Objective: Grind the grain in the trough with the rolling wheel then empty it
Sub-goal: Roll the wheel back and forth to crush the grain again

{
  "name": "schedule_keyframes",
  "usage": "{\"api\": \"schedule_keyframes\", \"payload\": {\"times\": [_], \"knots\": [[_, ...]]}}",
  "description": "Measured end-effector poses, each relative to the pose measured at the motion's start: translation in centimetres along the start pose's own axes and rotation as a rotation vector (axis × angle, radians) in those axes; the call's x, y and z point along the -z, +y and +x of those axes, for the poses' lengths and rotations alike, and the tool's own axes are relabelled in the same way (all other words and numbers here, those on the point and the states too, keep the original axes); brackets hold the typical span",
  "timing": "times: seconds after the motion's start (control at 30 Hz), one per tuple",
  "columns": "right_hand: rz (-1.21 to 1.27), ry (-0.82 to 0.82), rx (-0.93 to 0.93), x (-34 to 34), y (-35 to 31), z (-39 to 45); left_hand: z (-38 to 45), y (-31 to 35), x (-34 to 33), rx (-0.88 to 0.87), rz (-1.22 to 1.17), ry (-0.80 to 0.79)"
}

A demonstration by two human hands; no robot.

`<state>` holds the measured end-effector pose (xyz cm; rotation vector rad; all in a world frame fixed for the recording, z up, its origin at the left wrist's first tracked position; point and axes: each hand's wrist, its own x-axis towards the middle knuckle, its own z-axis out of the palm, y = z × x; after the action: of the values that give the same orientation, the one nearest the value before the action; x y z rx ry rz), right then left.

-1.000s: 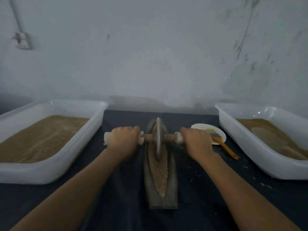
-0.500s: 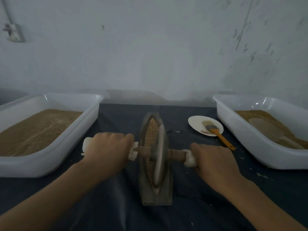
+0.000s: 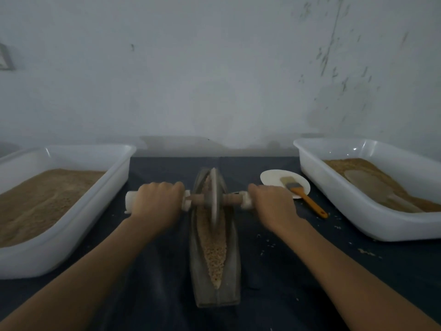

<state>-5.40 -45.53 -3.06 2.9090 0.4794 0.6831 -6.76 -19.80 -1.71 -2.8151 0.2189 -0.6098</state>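
A narrow boat-shaped trough point(image 3: 235, 266) lies lengthwise on the dark cloth, pointing away from me. Coarse tan grain point(image 3: 216, 254) fills its groove. The rolling wheel point(image 3: 214, 197), a thin grey disc on a wooden axle with white end grips, stands in the far half of the trough. My left hand point(image 3: 156, 201) grips the left end of the axle. My right hand point(image 3: 270, 203) grips the right end. Both arms reach forward on either side of the trough.
A white tub point(image 3: 71, 225) of fine brown meal stands at the left. Another white tub point(image 3: 353, 206) at the right holds meal and a flat scoop point(image 3: 372, 189). A small white plate point(image 3: 272, 177) with an orange-handled brush point(image 3: 304, 195) lies between. Loose grains dot the cloth.
The wheel rolled from the far end to the near end of the trough, and has now rolled back to the far half. Both hands stayed on the axle.
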Motion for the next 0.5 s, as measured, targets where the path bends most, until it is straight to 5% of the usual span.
{"api": "schedule_keyframes", "payload": {"times": [0.23, 0.5], "knots": [[-0.05, 0.06, 0.141, 4.1, -0.4, -7.0, -7.0, -0.1, 2.9, -0.026, -0.018, -0.068], [-0.048, 0.03, 0.03, 0.0, -0.1, -0.5, -1.3, 0.0, -0.8, 0.043, -0.029, 0.017]]}}
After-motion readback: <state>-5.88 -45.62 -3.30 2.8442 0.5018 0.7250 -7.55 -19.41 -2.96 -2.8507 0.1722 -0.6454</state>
